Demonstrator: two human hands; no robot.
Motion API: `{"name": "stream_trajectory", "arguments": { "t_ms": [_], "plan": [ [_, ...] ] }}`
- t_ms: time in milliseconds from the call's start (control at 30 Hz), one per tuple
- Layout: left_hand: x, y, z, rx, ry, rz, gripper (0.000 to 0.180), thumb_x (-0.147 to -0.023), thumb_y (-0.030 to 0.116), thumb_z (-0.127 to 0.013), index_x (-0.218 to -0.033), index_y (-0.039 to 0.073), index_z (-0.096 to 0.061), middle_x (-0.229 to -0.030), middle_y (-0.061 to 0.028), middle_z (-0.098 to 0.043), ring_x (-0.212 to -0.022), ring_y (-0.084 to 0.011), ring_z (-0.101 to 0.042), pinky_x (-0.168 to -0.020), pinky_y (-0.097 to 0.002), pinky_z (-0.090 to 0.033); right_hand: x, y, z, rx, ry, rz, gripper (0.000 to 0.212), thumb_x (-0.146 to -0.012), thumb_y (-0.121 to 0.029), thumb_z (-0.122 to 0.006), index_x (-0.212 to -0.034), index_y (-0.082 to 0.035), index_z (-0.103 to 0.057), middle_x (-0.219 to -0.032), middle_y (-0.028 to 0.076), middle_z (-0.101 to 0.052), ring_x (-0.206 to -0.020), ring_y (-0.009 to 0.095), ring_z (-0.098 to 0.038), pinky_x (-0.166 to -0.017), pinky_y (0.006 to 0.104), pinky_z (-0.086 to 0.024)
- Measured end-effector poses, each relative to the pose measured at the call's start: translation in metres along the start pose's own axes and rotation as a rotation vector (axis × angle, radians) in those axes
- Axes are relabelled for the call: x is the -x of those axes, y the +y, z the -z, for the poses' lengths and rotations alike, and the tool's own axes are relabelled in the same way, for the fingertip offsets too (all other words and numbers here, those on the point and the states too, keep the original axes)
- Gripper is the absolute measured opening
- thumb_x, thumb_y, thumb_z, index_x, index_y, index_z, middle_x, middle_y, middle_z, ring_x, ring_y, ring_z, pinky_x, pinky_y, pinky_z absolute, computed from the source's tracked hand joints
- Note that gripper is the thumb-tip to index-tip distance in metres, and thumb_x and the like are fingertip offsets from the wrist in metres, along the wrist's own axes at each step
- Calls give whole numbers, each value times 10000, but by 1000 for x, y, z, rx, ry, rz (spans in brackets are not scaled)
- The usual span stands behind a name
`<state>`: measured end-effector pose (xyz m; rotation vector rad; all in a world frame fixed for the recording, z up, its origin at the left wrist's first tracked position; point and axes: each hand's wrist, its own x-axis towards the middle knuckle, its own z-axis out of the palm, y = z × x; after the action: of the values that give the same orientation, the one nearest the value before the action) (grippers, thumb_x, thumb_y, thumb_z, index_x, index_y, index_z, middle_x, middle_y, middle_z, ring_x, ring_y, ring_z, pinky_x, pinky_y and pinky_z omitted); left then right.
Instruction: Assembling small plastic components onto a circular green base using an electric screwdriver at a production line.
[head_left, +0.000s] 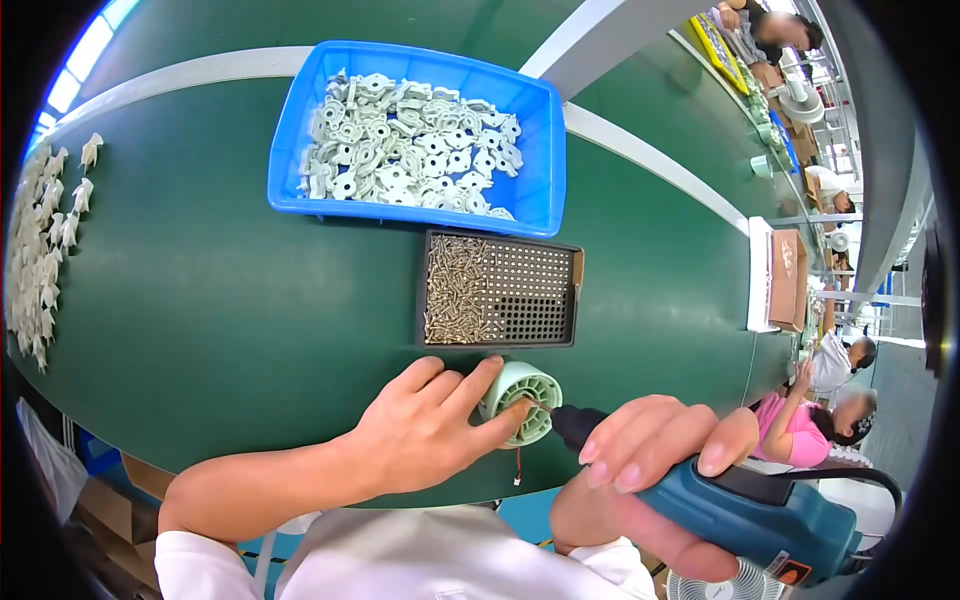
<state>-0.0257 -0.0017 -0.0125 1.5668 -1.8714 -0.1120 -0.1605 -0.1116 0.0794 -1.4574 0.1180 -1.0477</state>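
Observation:
My left hand (435,425) grips a pale green round plastic housing (541,388), with a finger and thumb at its ribbed open face. A thin red wire with a small white plug hangs below it. In my right hand (665,450) is a teal and black electric screwdriver (745,515), its bit reaching into the housing's face. What the bit's tip touches is hidden. Just beyond the housing lies a black screw tray (500,345), with loose screws (455,290) heaped on its left and rows of holes on its right.
A blue bin (420,211) of small white plastic parts (400,140) stands behind the tray. More white parts (45,250) line the green table's (200,300) left edge. A cardboard box (788,280) stands at right. Other people, one in a pink shirt (800,430), sit further right.

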Motion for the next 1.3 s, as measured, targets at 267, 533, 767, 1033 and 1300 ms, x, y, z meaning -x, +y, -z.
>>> {"name": "stream_trajectory", "arguments": {
  "t_ms": [267,533,767,1033,1300],
  "plan": [
    [0,1,-4,31,-8,-7,349,-766,290,-685,-1105,216,-646,-1105,-160,-604,-666,-175,-537,-664,-296,-435,2,-8,11,-63,-23,42,654,-793,-571,-669,-1087,-55,-396,-736,142,-572,-572,268,-587,-539,390,-524],
    [-7,-1,4,100,-27,2,413,-775,362,-684,-1137,179,-611,-1067,-148,-598,-702,-229,-569,-657,-356,-437,-38,8,76,202,660,-593,402,-890,-340,-617,-1140,-50,-491,-770,79,-527,-553,181,-519,-505,343,-469],
    [-3,-4,14,241,148,17,429,-697,316,-808,-1088,196,-681,-972,-62,-669,-674,-186,-607,-617,-298,-477,-12,39,139,1327,247,-700,551,-817,-233,-672,-1271,9,-474,-988,166,-605,-895,303,-606,-809,400,-494],
    [-91,-77,108,311,477,508,359,-781,90,-731,-1110,-16,-635,-899,-62,-671,-793,-105,-584,-704,-269,-480,-18,34,128,1277,208,-325,387,-814,-179,-657,-1141,17,-588,-1123,179,-597,-996,324,-588,-882,380,-469],
    [-180,-299,139,-204,241,577,370,-716,235,-676,-998,-3,-692,-773,-149,-679,-679,-254,-639,-668,-370,-483,-57,142,99,494,639,-352,291,-879,-290,-642,-974,-17,-674,-765,55,-676,-706,92,-611,-649,268,-495]
  ]
}}
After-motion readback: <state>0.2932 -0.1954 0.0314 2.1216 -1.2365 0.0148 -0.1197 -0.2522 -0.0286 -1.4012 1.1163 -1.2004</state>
